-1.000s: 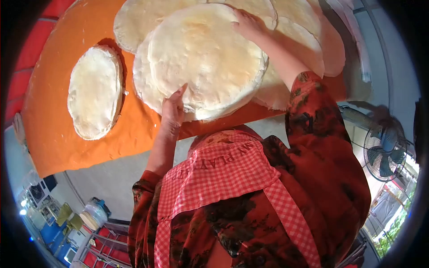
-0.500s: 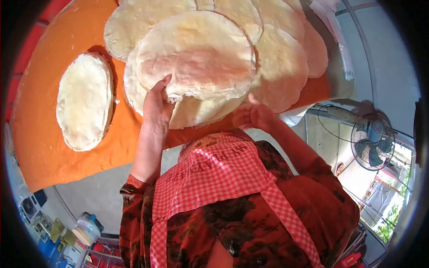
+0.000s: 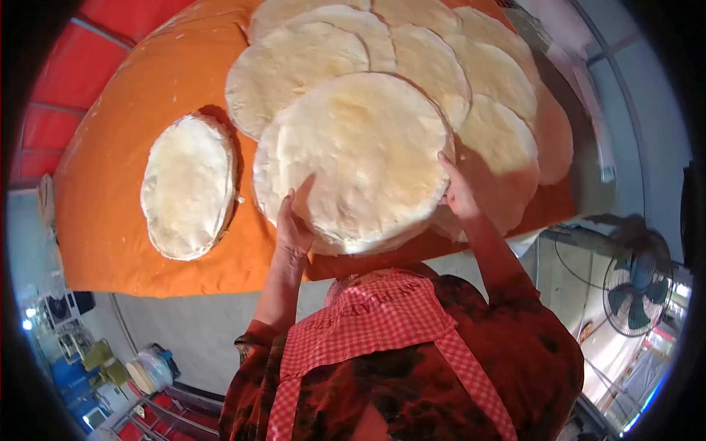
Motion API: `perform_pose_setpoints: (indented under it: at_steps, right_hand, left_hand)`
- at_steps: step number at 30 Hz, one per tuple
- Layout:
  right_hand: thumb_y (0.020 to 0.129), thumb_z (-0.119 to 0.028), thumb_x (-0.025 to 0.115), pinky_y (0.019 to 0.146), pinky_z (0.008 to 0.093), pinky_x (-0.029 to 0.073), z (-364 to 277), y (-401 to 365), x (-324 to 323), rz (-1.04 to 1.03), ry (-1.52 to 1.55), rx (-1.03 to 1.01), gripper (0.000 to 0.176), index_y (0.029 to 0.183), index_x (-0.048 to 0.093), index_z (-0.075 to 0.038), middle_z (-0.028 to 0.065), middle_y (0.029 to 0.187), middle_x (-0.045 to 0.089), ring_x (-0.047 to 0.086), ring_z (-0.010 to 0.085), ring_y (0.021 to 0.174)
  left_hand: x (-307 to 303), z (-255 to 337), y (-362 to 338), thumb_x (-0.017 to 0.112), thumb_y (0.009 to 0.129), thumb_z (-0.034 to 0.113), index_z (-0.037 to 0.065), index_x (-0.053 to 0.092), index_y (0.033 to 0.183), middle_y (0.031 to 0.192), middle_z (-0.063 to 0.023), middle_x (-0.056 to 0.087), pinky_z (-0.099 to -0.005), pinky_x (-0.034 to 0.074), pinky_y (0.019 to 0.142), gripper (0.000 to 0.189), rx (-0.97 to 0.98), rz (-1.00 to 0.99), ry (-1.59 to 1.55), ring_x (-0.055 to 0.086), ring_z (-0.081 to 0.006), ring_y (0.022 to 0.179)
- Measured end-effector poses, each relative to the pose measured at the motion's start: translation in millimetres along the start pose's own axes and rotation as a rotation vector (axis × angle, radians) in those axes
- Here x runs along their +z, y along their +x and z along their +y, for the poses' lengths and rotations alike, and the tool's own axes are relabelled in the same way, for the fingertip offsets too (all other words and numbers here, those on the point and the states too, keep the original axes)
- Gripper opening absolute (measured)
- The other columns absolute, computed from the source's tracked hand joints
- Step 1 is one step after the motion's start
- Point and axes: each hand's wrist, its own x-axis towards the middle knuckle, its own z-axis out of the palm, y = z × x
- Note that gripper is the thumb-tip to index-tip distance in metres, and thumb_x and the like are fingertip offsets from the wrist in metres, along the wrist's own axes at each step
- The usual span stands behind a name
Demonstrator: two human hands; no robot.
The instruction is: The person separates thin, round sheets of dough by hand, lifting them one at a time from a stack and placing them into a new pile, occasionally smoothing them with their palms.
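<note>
A large stack of round flatbreads [image 3: 360, 154] lies near the front edge of the orange cloth [image 3: 95, 228]. My left hand [image 3: 294, 226] is at the stack's lower left edge, thumb up against it, with its fingers partly hidden behind the rim. At the right edge, my right hand [image 3: 459, 192] grips the bread with the thumb on top and the fingers at the side. A smaller oval stack [image 3: 187, 187] sits apart on the left.
More flatbreads [image 3: 294, 70] overlap behind and to the right of the large stack. A fan [image 3: 637, 294] stands at the far right. Beyond the cloth's lower left, assorted items [image 3: 107, 364] are low down.
My right hand has come up from below onto the stack's right edge. The top bread's raised front now lies flat. The view has shifted, so the breads appear lower and further right.
</note>
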Motion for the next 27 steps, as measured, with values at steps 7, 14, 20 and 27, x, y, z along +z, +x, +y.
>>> perform_pose_setpoints:
  at_steps: [7,14,20,27]
  right_hand:
    - [0.078,0.0,0.066,0.074,0.0332,0.054,-15,50,-27,0.087,-0.273,-0.336,0.035,0.112,0.061,0.0,0.0082,0.101,0.066,0.064,0.0193,0.088]
    - [0.08,-0.003,0.058,0.092,0.032,0.047,-129,-96,161,-0.265,-0.554,-0.675,0.049,0.128,0.05,0.001,0.0111,0.115,0.06,0.059,0.0201,0.106]
    - [0.083,-0.007,0.055,0.096,0.0338,0.044,-84,-116,336,-0.441,-0.572,-0.616,0.048,0.129,0.045,0.003,0.0142,0.119,0.058,0.057,0.0224,0.11]
    - [0.082,-0.002,0.06,0.1,0.0358,0.042,-19,-1,462,-0.762,-0.425,-0.565,0.05,0.13,0.046,0.002,0.0135,0.124,0.057,0.056,0.0229,0.113]
  left_hand:
    - [-19,16,25,0.063,0.083,0.016,-0.001,0.055,0.118,0.113,-0.0143,0.061,-0.0424,0.049,0.091,0.04,-0.094,0.14,0.274,0.059,-0.0279,0.1]
    - [33,107,-83,0.062,0.081,0.003,-0.002,0.05,0.117,0.107,-0.0137,0.062,-0.0401,0.053,0.085,0.038,0.084,0.06,0.191,0.061,-0.0256,0.096]
    - [-45,235,-165,0.061,0.081,0.0,-0.004,0.048,0.121,0.109,-0.014,0.062,-0.0365,0.051,0.086,0.042,0.36,0.035,0.283,0.061,-0.025,0.099]
    - [-113,306,-189,0.057,0.082,-0.003,-0.001,0.041,0.129,0.12,-0.0147,0.055,-0.0346,0.048,0.089,0.049,0.746,0.108,0.229,0.057,-0.025,0.105]
